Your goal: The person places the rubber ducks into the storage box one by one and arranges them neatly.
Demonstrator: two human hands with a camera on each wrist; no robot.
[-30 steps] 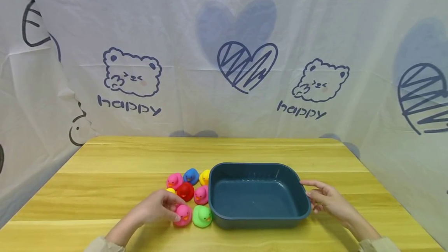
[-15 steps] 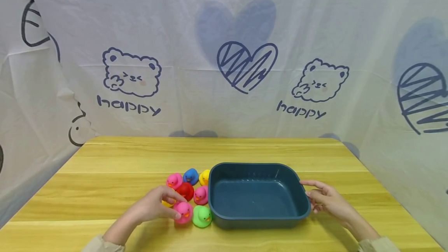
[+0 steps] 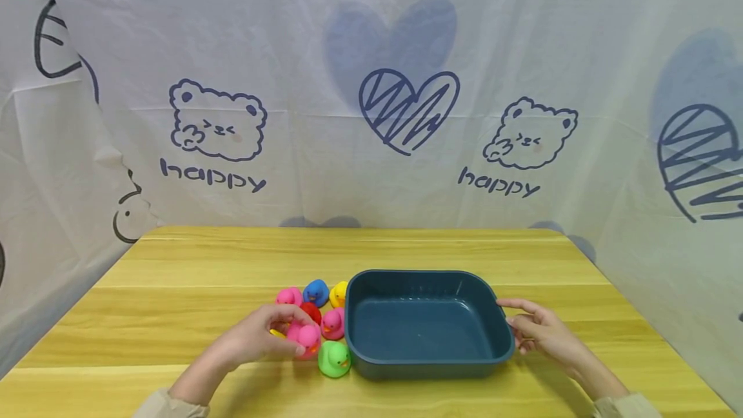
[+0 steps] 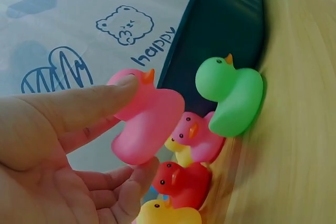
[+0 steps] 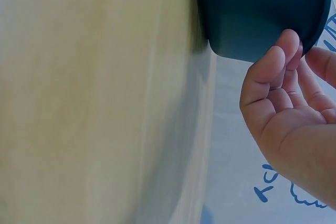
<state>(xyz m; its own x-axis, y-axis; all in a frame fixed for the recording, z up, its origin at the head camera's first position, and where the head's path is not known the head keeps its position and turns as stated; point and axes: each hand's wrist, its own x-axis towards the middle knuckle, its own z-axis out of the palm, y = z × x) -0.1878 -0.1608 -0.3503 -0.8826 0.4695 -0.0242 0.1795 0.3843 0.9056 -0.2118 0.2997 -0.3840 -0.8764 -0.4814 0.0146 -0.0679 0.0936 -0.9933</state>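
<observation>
My left hand (image 3: 255,337) pinches a pink rubber duck (image 3: 309,335) between thumb and fingers. In the left wrist view this pink duck (image 4: 149,124) is raised in front of the others, the thumb pressed on its head. A green rubber duck (image 3: 334,358) sits just beyond it, by a dark blue-green basin (image 3: 429,371). Behind the hand are a red duck (image 3: 311,312), another pink duck (image 3: 333,323) and a partly hidden yellow duck (image 4: 170,214). At the basin's right end, my right hand (image 3: 542,331) touches the outside near the rim with loosely bent fingers.
A blue duck (image 3: 316,293), a yellow duck (image 3: 339,293) and a third pink duck (image 3: 288,296) form the back row, left of the basin. Everything stands on a wood-grain table (image 3: 191,282). A printed white cloth (image 3: 313,166) hangs behind it.
My left hand has taken the pink duck up from beside the green one, moving it slightly up and away, so it now overlaps the red duck. My right hand and the basin stay put.
</observation>
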